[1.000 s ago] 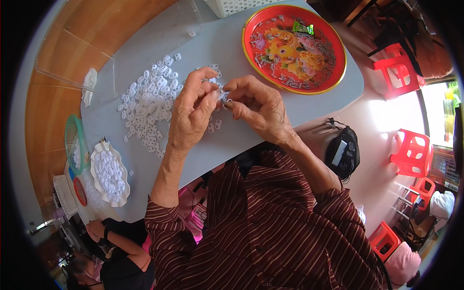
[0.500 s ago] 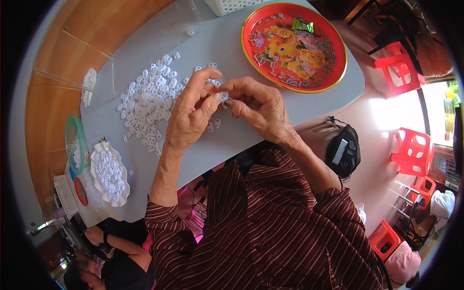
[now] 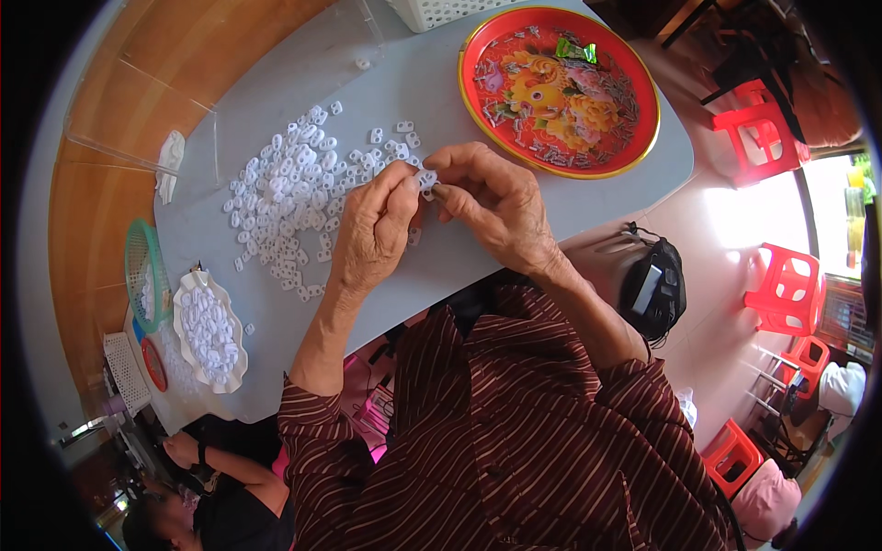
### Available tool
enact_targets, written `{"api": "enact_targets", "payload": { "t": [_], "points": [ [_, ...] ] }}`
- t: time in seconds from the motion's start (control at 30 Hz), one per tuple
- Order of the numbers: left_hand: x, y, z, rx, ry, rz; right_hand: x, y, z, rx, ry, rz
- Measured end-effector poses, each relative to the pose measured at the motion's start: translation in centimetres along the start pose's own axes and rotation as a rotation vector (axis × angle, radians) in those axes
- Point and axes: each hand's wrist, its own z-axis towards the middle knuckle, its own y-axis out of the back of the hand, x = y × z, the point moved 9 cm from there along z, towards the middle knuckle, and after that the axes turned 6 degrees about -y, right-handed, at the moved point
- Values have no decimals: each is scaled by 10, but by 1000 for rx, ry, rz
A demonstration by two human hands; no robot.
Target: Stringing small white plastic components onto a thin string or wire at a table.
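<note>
Between my two hands is a small white plastic piece with holes, pinched by the fingertips of both. My left hand has its fingers bent in on the piece's left side. On its right side, the thumb and forefinger of my right hand close on it. Just left of my left hand, a heap of similar white plastic pieces spreads over the grey table. Several loose ones lie beyond my fingertips. Far right, a red flowered tray holds many tiny metal-looking pins and a green wrapped packet.
At the left edge stand a scalloped white dish of white pieces and a green basket. A clear plastic panel rises at the far left. Another person sits at lower left. Red stools stand on the floor at right.
My left fingers have come down and closed on the white piece, having been raised and spread apart. My right hand has barely moved.
</note>
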Motion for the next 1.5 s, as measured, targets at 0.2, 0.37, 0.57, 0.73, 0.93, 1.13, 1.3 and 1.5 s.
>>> {"api": "enact_targets", "payload": {
  "t": [0.2, 0.37, 0.57, 0.73, 0.93, 1.13, 1.3, 1.5],
  "points": [
    [-2, -1, 0, -8, 4, -5, 0, 1, 0, -11, -5, -7],
    [-4, -3, 1, -23, -22, 8, -2, 0, -1, -20, -4, -3],
    [-7, -1, 1, -48, -53, 25, -5, 0, 1, -12, -12, -20],
    [-3, 2, 1, -33, -21, -1, 7, -7, 0, 36, 54, -188],
    [-2, 2, -3, -95, -12, -33, 16, -6, -2, -34, 131, -257],
    [-6, -3, -8, -114, -42, -6, 24, -7, -7, -71, 243, -352],
    [-5, -7, -11, -103, -78, 85, 17, -9, -6, -59, 230, -357],
    [-4, -11, -10, -94, -63, -2, 16, -9, -8, -63, 219, -384]
  ]
}}
